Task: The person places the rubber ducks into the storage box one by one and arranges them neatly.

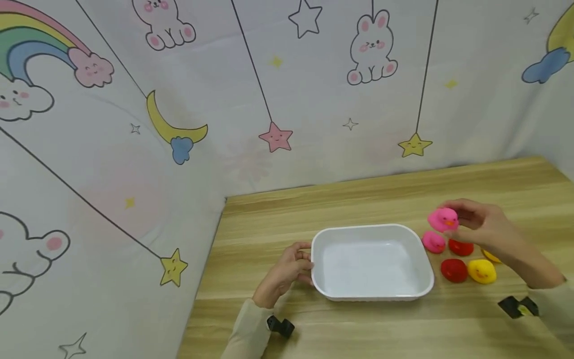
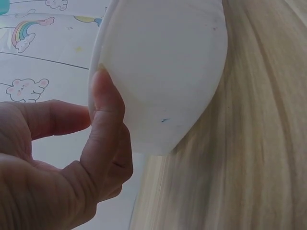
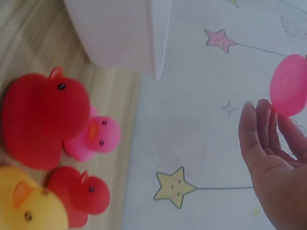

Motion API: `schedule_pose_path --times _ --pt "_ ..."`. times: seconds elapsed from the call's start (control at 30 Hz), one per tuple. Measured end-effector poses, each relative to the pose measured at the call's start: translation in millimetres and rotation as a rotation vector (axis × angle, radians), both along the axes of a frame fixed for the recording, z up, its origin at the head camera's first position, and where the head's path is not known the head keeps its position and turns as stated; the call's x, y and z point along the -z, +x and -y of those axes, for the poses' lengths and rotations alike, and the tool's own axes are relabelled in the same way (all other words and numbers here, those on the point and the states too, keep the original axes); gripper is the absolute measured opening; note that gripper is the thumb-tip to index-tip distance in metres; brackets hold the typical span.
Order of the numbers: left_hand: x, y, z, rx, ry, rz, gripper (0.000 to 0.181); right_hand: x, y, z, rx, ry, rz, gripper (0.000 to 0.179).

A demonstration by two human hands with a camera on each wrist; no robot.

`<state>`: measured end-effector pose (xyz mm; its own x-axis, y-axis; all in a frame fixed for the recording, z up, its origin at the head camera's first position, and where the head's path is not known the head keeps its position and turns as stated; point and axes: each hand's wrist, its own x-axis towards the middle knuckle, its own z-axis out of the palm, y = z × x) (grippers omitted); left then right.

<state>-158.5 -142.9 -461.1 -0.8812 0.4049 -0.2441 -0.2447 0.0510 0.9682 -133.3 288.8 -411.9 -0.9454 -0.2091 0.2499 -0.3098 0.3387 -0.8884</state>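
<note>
A white rectangular basin (image 1: 372,298) stands on the wooden table, its inside facing up with nothing in it. My left hand (image 1: 290,269) pinches the basin's left rim; the left wrist view shows fingers against the outer wall (image 2: 177,72). Over to the right, my right hand (image 1: 482,224) holds a pink rubber duck (image 1: 441,220) between thumb and fingers, raised above the other ducks. Beneath it lie another pink duck (image 1: 433,242), two red ducks (image 1: 454,270), a yellow duck (image 1: 482,271) and a further yellow one (image 1: 491,255), partly hidden by the hand.
The wooden table (image 1: 260,219) meets a white cloth backdrop (image 1: 314,89) printed with stars and rabbits at the rear and left. The grouped ducks sit close to the basin's right side. A black wrist mount (image 1: 280,326) is on the left sleeve, another (image 1: 517,306) on the right.
</note>
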Motion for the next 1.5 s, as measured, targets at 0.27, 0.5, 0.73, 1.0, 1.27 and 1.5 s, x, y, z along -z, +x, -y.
schedule_pose_path --times 0.27,0.5,0.73,1.0,1.27,1.5 --pt "2.5 -1.3 -1.7 0.004 0.0 0.011 0.054 -11.2 -15.3 39.0 -0.063 0.084 0.019 0.049" --pt "3.0 -2.9 -1.5 -0.003 0.0 0.019 0.053 -27.7 -35.5 77.5 -0.139 0.113 0.065 0.054" --pt "2.7 -3.1 1.1 -0.006 0.005 0.024 0.052 -30.3 -51.3 106.4 -0.236 0.015 0.033 0.053" --pt "0.5 -2.0 0.8 -0.009 0.016 0.023 0.054 -22.8 -64.8 125.5 -0.338 -0.008 -0.014 0.047" --pt "-0.2 -3.3 4.0 0.0 0.025 0.023 0.053 -10.4 -81.8 156.8 -0.432 0.035 0.005 0.043" --pt "0.0 -1.6 5.0 -0.011 0.024 0.032 0.052 9.1 -88.7 176.1 -0.497 0.126 0.042 0.037"
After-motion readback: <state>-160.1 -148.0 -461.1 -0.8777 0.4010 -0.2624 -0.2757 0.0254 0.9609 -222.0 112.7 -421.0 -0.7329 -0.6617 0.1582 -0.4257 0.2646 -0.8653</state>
